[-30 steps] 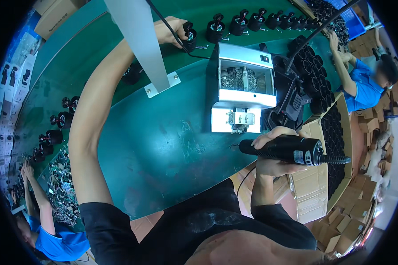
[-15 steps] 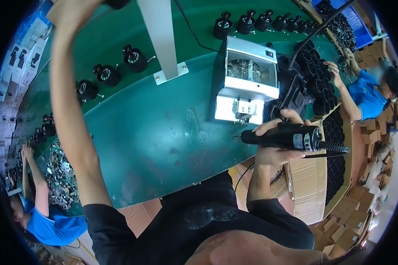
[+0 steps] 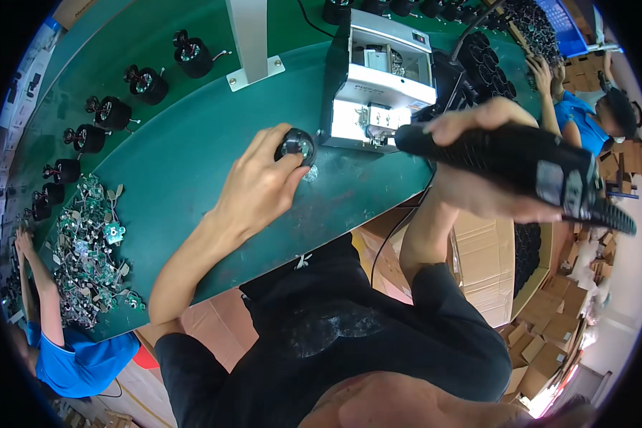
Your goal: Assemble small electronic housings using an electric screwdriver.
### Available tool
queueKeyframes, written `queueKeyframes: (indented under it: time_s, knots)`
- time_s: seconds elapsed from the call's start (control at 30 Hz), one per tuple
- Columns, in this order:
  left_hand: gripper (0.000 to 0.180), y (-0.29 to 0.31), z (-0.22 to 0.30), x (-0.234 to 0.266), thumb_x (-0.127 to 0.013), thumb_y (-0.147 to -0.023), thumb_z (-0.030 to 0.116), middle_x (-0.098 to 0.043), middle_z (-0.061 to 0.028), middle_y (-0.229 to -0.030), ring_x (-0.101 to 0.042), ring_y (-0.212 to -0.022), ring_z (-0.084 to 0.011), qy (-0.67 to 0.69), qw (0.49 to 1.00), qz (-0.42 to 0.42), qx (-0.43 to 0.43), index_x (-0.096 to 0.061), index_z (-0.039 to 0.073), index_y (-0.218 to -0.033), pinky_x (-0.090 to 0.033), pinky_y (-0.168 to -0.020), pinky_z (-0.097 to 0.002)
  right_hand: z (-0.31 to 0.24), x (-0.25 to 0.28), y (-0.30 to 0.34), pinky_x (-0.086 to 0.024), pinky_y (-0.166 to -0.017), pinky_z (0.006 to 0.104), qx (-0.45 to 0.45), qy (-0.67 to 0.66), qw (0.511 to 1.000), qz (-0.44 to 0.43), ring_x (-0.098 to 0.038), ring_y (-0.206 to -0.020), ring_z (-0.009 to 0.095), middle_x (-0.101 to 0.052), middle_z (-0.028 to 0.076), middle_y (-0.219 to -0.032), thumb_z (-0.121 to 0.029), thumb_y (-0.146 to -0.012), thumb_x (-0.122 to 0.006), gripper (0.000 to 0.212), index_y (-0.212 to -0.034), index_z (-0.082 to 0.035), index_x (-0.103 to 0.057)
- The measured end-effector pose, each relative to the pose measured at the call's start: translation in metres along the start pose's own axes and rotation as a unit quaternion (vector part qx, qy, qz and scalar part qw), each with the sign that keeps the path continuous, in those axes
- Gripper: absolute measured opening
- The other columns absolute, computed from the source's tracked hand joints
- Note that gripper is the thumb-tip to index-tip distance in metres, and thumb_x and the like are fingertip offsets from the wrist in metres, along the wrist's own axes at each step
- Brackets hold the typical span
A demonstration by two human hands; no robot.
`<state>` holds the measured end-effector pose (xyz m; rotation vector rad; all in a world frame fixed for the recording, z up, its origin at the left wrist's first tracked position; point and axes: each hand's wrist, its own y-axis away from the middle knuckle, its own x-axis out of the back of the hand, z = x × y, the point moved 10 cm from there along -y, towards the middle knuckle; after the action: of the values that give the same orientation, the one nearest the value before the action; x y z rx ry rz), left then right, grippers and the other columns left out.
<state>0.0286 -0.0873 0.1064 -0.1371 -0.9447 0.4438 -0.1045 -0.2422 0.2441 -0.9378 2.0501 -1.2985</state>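
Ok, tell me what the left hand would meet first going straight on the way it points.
The left hand, holding a black round part, would probably meet the silver machine first, near its left side; depth is unclear, so it might pass above.

Hands: two, left hand (image 3: 253, 182) and right hand (image 3: 478, 194)
Held unit (image 3: 306, 138): one
Driver (image 3: 506, 153): one
Arc units (image 3: 115, 113), 10 o'clock: seven
Row units (image 3: 337, 12), 1 o'clock: perhaps six, the far ones small and cropped
Feeder (image 3: 381, 87), 1 o'clock: one
Post (image 3: 249, 36), 11 o'clock: one
Board heap (image 3: 85, 264), 9 o'clock: one
Crate (image 3: 569, 32), 2 o'clock: one
Blue-shirted co-workers (image 3: 85, 364): two, at 8 and 2 o'clock
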Motion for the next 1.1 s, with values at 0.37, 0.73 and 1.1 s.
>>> queueKeyframes:
  time_s: [0.37, 0.73, 1.1]
  knots:
    - [0.019, 0.015, -0.028, -0.023, -0.078, -0.075, 0.003, -0.056, -0.0159, -0.127, -0.062, -0.089, -0.0277, 0.164, 0.972, 0.132, -0.102, -0.061, -0.001, -0.083, -0.052, -0.075, -0.0340, 0.015, 0.001, 0.026, -0.050, -0.030, 0.0285, -0.138, -0.102, 0.980, 0.100, -0.060, -0.042, 0.020, -0.066, 0.018, -0.090, -0.074, -0.095, -0.020, 0.076, -0.145, -0.016, -0.027]
    - [0.023, 0.014, -0.033, -0.024, -0.080, -0.072, 0.003, -0.057, -0.0152, -0.127, -0.063, -0.085, -0.0250, 0.176, 0.968, 0.153, -0.092, -0.059, 0.000, -0.081, -0.053, -0.072, -0.0316, 0.015, -0.037, 0.032, -0.049, -0.031, 0.0262, -0.092, -0.056, 0.989, 0.104, -0.060, -0.042, 0.019, -0.064, 0.015, -0.089, -0.070, -0.097, -0.017, 0.073, -0.149, -0.019, -0.024]
    - [0.024, 0.013, -0.032, -0.024, -0.079, -0.072, 0.003, -0.055, -0.0164, -0.127, -0.062, -0.089, -0.0276, 0.174, 0.969, 0.154, -0.083, -0.056, 0.001, -0.079, -0.053, -0.074, -0.0349, 0.042, -0.050, 0.034, -0.050, -0.033, 0.0264, -0.137, -0.117, 0.979, 0.095, -0.061, -0.043, 0.019, -0.064, 0.015, -0.086, -0.074, -0.094, -0.024, 0.076, -0.149, -0.022, -0.023]
